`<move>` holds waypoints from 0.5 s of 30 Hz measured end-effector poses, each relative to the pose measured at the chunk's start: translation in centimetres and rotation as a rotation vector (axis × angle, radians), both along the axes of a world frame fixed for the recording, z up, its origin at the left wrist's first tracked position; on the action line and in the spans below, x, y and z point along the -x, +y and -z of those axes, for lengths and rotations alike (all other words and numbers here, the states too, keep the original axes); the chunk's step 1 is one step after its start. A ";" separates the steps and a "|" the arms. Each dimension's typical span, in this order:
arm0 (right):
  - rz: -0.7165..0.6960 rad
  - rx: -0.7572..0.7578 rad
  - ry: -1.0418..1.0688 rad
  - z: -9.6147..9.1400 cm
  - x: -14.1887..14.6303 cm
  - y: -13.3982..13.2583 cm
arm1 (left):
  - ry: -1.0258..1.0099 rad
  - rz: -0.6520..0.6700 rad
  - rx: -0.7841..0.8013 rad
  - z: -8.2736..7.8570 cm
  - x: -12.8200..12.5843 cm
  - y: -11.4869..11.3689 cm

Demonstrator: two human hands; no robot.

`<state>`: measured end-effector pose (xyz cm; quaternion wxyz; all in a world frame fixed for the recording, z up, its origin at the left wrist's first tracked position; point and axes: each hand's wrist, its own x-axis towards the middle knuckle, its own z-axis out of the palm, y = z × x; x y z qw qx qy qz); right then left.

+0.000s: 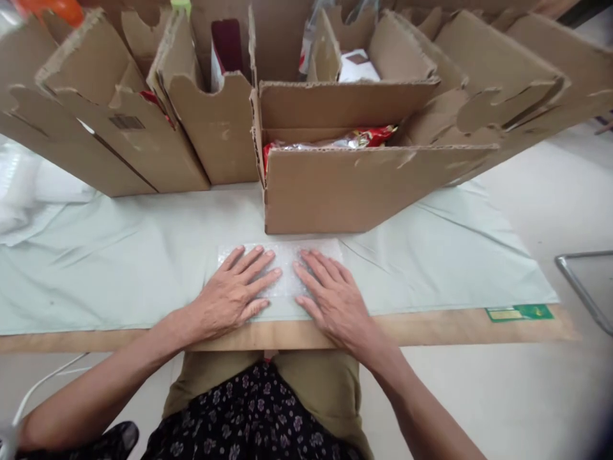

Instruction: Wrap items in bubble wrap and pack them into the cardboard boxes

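Observation:
A clear sheet of bubble wrap [286, 275] lies flat on the pale green cloth [158, 255] in front of me. On its left part my left hand [234, 291] rests palm down, fingers spread. My right hand [330, 297] presses flat on the right part, its fingers also stretched out. Between the two hands a strip of the wrap shows. Neither hand grips anything. What lies under the palms is hidden.
Cardboard boxes stand along the back, among them a low front box [335, 191] with red packets [376, 135]. More bubble wrap [29, 185] is heaped at left. A green card [520, 312] lies at the wooden edge [440, 326]; a metal frame [582, 287] stands right.

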<state>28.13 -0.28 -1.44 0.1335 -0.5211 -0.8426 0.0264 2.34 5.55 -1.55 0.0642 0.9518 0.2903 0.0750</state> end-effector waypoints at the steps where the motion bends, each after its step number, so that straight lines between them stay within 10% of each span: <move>1: -0.009 0.001 -0.004 0.1 -1.2 -0.6 | -0.028 -0.003 0.006 0.0 0.4 -0.2; 15: -0.230 -0.151 -0.027 -1.5 -5.9 -0.2 | -0.152 -0.051 0.050 -2.7 1.7 -1.8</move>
